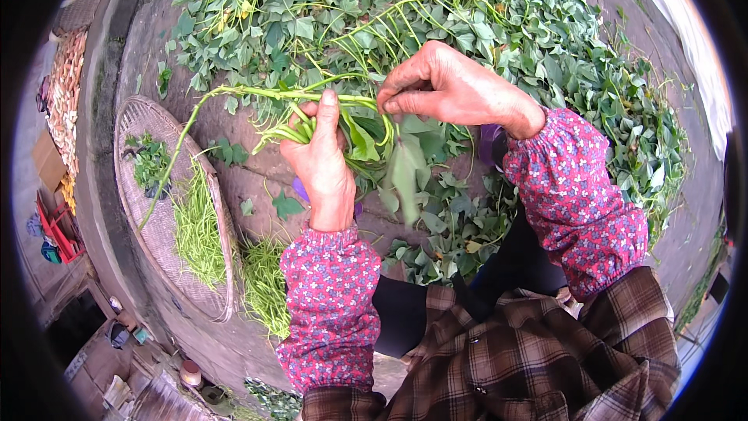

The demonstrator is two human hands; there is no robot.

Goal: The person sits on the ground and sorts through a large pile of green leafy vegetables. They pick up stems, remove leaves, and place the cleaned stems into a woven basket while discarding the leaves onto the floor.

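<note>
Plaid clothing (530, 351), cut off below, sits nearest us. Ahead, our left hand (321, 171) grasps a green vine (261, 93) and a bundle of stems (290, 133), partly hidden in its grip; our right hand (456, 90) pinches the vine, its exact hold hidden. The vine's tail crosses our view of a woven tray (156, 253). Beyond, leaves (448, 35) run past the upper edge.

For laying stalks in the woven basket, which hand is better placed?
Probably the left hand: it holds the green stalks and is nearer the woven basket; the right hand is farther off.
</note>
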